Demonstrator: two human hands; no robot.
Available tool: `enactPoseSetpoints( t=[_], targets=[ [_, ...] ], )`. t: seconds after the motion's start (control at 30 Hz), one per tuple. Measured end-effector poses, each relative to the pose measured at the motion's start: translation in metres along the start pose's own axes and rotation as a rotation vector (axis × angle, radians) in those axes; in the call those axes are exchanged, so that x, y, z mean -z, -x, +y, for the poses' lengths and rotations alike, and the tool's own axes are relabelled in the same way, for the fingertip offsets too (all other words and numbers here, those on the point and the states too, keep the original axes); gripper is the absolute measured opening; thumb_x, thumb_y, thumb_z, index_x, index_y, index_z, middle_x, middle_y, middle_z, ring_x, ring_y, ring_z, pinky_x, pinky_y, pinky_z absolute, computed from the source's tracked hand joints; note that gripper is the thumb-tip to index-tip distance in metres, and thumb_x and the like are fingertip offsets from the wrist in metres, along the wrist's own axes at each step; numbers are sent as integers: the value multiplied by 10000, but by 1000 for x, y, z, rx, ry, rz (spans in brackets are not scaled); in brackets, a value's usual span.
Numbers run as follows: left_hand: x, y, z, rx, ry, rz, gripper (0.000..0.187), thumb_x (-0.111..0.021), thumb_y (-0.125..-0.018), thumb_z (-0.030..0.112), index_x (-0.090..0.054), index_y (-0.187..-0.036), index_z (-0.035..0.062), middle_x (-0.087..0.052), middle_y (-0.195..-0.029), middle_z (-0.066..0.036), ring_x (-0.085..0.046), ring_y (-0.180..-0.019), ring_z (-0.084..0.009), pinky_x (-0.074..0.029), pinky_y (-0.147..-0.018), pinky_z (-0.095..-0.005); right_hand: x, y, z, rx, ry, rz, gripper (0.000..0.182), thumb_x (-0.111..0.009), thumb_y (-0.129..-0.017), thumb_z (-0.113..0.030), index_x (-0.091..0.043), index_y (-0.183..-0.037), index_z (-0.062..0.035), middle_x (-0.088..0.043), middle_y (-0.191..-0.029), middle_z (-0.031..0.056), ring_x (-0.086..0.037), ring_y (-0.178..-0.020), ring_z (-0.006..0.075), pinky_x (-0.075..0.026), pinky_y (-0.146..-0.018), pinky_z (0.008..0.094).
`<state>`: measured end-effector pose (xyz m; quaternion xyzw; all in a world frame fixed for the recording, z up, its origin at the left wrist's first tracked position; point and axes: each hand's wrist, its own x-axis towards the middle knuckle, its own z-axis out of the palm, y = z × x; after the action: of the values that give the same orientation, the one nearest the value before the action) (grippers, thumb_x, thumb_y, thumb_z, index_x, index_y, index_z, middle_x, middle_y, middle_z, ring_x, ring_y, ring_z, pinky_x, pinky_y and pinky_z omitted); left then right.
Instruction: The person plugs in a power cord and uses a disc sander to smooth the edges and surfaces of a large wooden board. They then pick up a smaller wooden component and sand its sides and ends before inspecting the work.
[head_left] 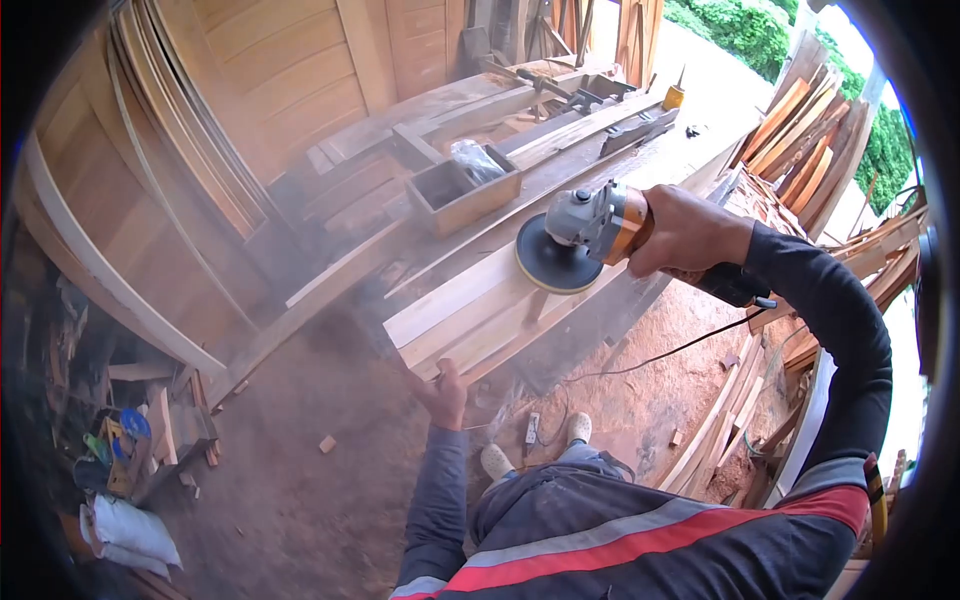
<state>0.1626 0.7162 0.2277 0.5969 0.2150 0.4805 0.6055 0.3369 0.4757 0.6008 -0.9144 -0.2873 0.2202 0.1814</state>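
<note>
My right hand (692, 228) is wrapped round the body of an orange and grey angle grinder (612, 222). Its round black sanding disc (556, 262) overlaps the upper face of a pale wooden workpiece (470, 318), which has a long recess along it. At the near left end of this piece, my left hand (442, 395) grips the edge, thumb on top. A dark cord (670, 352) trails from the grinder down toward the floor.
On the workbench (690, 165) are a wooden box (465, 195) with a clear plastic bag, clamps (575, 98) and a yellow bottle (675, 94). Wooden panels (270, 60) lean at left. Timber offcuts (800, 140) stand at right. Dust hangs over the sawdust-strewn floor (330, 480).
</note>
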Motion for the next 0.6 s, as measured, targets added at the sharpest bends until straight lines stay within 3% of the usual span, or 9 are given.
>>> enactPoseSetpoints(
  t=[0.1, 0.23, 0.33, 0.6],
  targets=[
    [3, -2, 0, 34, 30, -28, 521, -602, -878, 5, -455, -1355, -144, -611, -1235, -176, -619, -1083, -216, -500, -938, -324, 6, -3, 28, 51, -29, 91, 419, -816, -601, -257, -716, -857, 59, -667, -711, 111, -621, -596, 189, -521, -581, 305],
    [7, -3, -1, 117, 29, -77, 633, -574, -814, -2, -395, -1411, -109, -540, -1283, -200, -567, -1164, -277, -471, -1005, -372, 22, -10, 45, -92, -8, 94, 443, -816, -613, -274, -728, -887, 64, -687, -769, 96, -634, -640, 181, -520, -605, 300],
    [14, -3, -27, 101, -32, -107, 675, -574, -784, -3, -385, -1425, -96, -528, -1284, -206, -561, -1176, -297, -456, -1032, -385, 19, -17, 33, -24, -73, 158, 339, -813, -627, -215, -696, -784, 62, -654, -696, 65, -589, -581, 127, -488, -533, 297],
    [1, -11, 23, -29, -77, -96, 711, -600, -751, 13, -402, -1429, -74, -516, -1302, -206, -539, -1221, -331, -418, -1086, -402, -20, -34, -33, 169, -53, -15, 338, -812, -631, -182, -703, -863, 38, -672, -709, 44, -579, -573, 112, -489, -543, 291]
  ],
)
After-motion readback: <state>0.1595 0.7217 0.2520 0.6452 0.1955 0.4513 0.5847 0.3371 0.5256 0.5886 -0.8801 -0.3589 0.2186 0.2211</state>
